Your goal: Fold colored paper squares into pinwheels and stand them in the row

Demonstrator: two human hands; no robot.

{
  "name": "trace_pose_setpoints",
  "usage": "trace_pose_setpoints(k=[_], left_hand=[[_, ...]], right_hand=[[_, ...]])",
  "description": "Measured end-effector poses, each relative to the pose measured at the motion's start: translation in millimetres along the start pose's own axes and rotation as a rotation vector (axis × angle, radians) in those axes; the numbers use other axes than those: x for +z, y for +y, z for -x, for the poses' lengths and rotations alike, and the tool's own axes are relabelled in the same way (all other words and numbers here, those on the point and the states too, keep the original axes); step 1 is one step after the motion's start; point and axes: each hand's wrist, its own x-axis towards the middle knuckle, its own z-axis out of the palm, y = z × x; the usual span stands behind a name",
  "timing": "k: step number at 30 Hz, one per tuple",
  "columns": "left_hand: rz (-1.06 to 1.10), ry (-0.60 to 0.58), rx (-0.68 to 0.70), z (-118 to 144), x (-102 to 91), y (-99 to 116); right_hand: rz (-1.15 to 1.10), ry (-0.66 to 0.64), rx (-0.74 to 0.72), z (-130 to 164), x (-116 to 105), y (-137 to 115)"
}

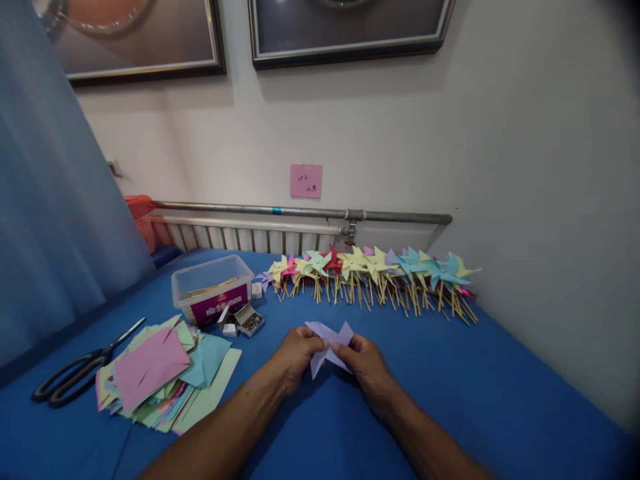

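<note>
Two bare hands meet over a blue table [450, 373], just in front of a long row of finished paper pinwheels [375, 277]. The left hand [297, 353] and the right hand [365, 363] each pinch one side of a lilac paper square [327, 347], fingers closed on it, its cut corners folding toward the centre. The paper looks very light, thin and floppy, easy to crease or tear, so it is probably best held by its edges and points with gentle fingertip pressure. Left of the pinwheels stands a clear plastic box [213, 287] with a purple label, its writing too small to read. A pink note [306, 181] on the wall above the pinwheels bears handwriting, illegible here.
</note>
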Motion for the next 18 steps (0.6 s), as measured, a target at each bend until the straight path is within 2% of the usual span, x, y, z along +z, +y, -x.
trace_pose_setpoints(k=[9,18], left_hand=[[-0.137,0.103,0.024,-2,-1.4,-2],[-0.140,0.096,0.053,0,0.9,2]], right_hand=[[0.022,0.028,-0.012,-11,-6,18],[0.069,0.073,-0.029,-16,-9,26]])
